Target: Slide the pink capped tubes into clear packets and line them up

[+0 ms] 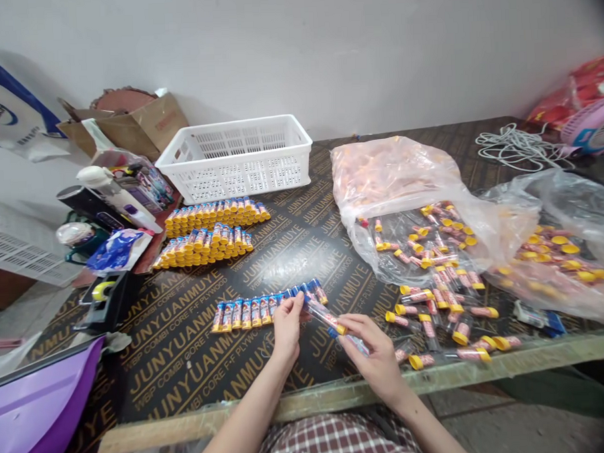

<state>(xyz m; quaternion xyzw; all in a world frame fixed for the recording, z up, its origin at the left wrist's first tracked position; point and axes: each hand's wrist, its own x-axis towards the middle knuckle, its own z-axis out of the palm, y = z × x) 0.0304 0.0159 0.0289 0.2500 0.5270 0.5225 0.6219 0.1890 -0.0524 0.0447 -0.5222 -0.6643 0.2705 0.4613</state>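
A small yellow-capped tube [323, 315] lies slantwise between my hands, above the table. My left hand [287, 327] pinches its far end, close to something blue. Around its yellow end, my right hand [371, 351] has thumb and fingers closed. Something blue and clear shows under the right fingers, too hidden to name. Just beyond my left hand runs a row of labelled tubes [248, 313] with blue tops and yellow bottoms. To the right lie many loose tubes [438, 294] with pink contents and yellow caps, some spilling from a clear plastic bag [394, 172].
Stacked labelled tubes [203, 248] lie at left, before a white plastic basket [234, 179]. A tape dispenser [102, 302], bottles [95, 205] and a purple dustpan-like piece [44, 405] are farther left. Another bag of tubes [564, 268] and coiled cord [521, 145] lie right.
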